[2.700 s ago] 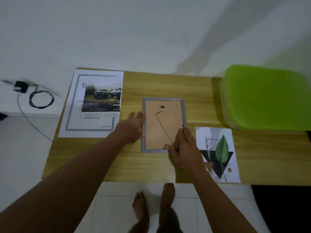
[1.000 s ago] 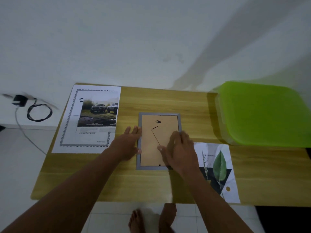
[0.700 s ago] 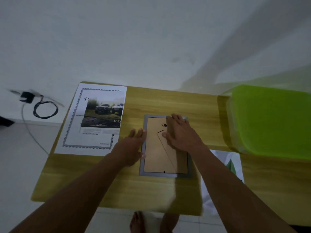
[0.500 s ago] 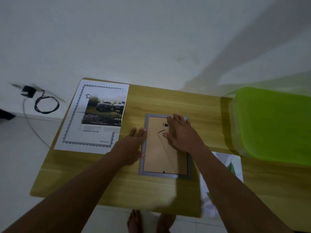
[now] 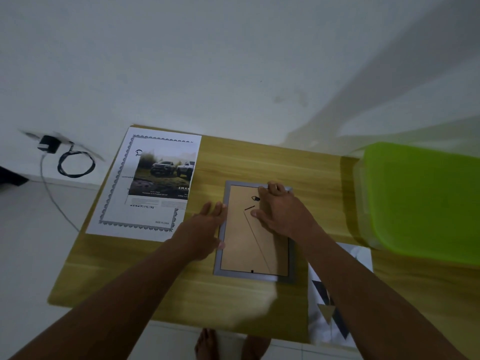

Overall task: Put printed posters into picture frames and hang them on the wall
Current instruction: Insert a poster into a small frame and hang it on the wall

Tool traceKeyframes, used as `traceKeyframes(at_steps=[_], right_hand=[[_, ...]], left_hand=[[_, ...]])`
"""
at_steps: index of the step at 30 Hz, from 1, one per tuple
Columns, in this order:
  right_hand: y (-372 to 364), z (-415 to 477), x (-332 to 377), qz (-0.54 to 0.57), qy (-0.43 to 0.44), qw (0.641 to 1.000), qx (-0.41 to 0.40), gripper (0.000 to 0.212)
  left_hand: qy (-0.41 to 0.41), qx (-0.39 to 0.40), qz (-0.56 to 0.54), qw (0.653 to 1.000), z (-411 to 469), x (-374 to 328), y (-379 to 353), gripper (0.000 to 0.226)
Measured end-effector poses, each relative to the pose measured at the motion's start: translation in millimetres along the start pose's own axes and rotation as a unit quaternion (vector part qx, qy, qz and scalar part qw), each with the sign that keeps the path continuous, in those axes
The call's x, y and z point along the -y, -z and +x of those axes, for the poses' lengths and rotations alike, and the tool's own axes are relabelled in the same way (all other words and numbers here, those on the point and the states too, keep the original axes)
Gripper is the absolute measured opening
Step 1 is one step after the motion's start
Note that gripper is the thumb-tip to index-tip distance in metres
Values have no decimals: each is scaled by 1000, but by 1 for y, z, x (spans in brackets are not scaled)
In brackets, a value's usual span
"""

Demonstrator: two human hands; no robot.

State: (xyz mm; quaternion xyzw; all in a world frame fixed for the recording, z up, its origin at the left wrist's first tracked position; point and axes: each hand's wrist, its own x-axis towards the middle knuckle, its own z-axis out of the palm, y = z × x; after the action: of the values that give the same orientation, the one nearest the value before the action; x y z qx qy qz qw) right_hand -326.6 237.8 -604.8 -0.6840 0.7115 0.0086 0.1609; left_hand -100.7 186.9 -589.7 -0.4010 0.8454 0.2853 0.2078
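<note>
A grey picture frame [image 5: 219, 258] lies face down in the middle of the wooden table [image 5: 259, 162], its brown backing board up. My left hand [image 5: 205, 229] lies flat against the frame's left edge, fingers straight. My right hand [image 5: 281, 211] rests on the upper part of the backing, fingertips at the frame's top edge, thumb on the board. A car poster [image 5: 166, 175] lies on a bordered white sheet [image 5: 117, 203] at the left. A leaf print [image 5: 327, 307] lies at the front right, partly hidden by my right forearm.
A green plastic box lid [image 5: 420, 198] fills the table's right end. A white wall [image 5: 233, 61] rises behind the table. A black charger and coiled cable [image 5: 72, 162] sit at the wall's foot on the left. My bare feet [image 5: 207, 344] show below the front edge.
My right hand moved from the frame's lower right corner up to its top edge. The left hand has stayed at the left edge. The view shifted slightly.
</note>
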Motion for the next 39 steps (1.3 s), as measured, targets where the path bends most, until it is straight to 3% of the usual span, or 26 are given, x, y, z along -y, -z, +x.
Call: traceKeyframes(at_steps=[20,24,27,30,33,39], right_hand=[[-5,-4,-1,-18,-4,1000,26,70],[-3,-31,8,109,-61,992,4,82],[2,-59,14,140,-152,977,-45,84],[-6,-79,16,141,-258,955,-34,63],[-12,-81,23,187,-291,938,-11,41],[-10,-78,29,262,-298,918,-17,35]], left_hand=[[5,-5,-3,1000,1,0,-1,95],[1,-12,-3,1000,1,0,-2,95],[2,-63,-1,998,-3,-5,-4,94],[24,-144,1,989,-9,-15,-11,85],[53,-149,-59,986,-11,-25,-21,76],[54,-169,-256,950,-6,-23,-31,33]])
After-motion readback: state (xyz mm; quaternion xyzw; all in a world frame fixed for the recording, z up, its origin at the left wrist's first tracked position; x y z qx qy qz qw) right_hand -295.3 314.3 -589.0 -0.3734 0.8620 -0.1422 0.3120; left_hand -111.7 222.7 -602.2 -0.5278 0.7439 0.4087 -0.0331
